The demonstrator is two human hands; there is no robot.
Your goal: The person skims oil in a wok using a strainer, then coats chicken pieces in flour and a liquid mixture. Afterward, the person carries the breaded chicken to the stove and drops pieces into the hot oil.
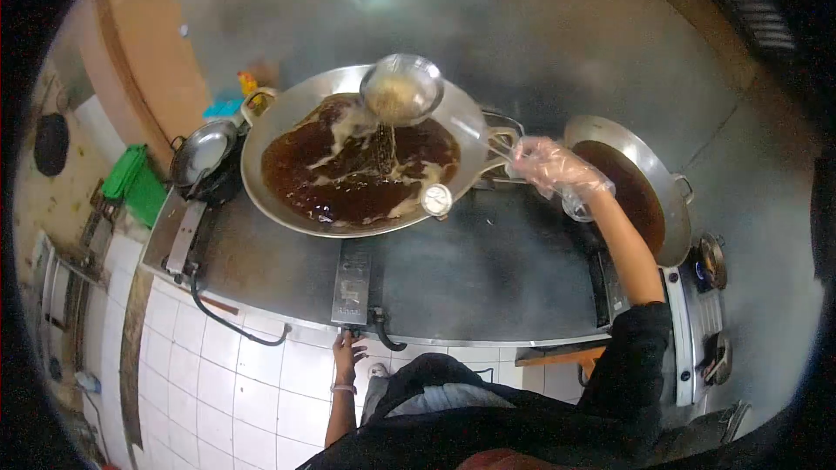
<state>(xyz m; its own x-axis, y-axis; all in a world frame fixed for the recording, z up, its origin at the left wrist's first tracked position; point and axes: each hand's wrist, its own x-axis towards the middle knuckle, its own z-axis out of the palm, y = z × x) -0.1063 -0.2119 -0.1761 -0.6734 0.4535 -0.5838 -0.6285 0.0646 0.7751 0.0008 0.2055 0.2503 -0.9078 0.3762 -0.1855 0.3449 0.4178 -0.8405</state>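
The right hand [557, 167], right of the middle, wears a clear plastic glove. Its grip is closed around the handle of a strainer [402, 91]. The strainer's round, shiny bowl is at the top middle, above a big pan [252, 170], dripping into brown liquid [300, 161]. The left hand [347, 355], low and left of middle, is by the worktop [435, 287]; I can't tell its grip.
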